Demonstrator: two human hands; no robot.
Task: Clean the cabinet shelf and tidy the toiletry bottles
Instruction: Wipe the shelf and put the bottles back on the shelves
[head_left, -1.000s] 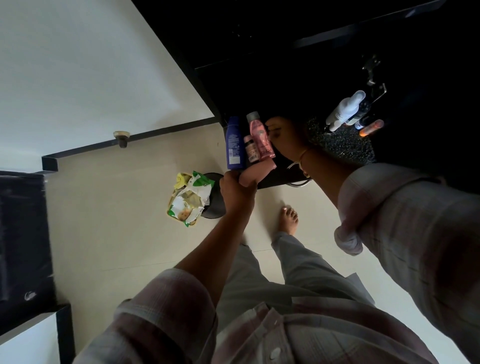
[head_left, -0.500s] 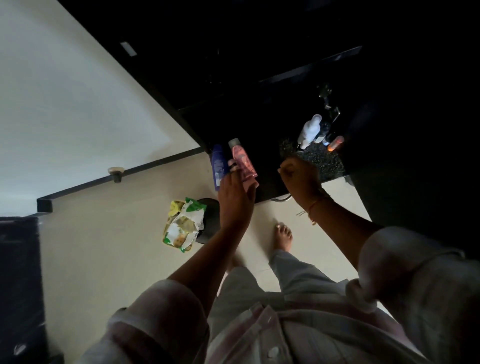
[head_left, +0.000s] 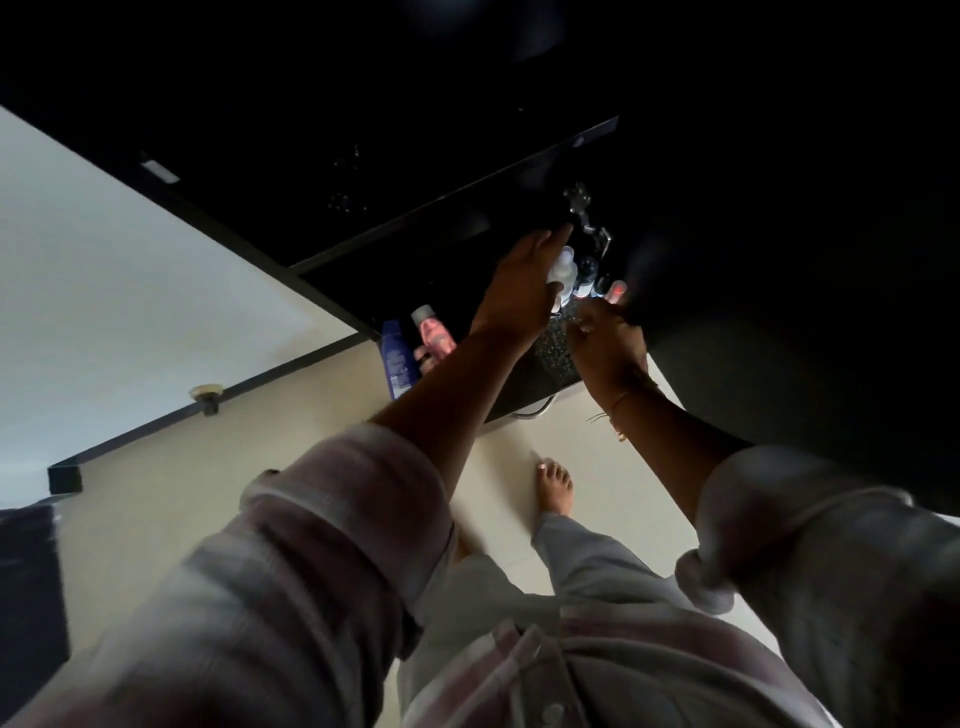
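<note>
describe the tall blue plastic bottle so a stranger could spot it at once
Start at the dark speckled cabinet shelf above the pale floor. At its left end, the tall blue plastic bottle is outermost, beside a pink grey-capped bottle.

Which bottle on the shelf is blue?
The leftmost one, the blue bottle, standing beside the pink bottle; no other bottle there is blue.

View: one wide-angle camera, worn on the head.
Facing: forward and steeply down, across the cabinet shelf (head_left: 557, 356) to the floor (head_left: 156, 519).
Range: arm's reach.
</note>
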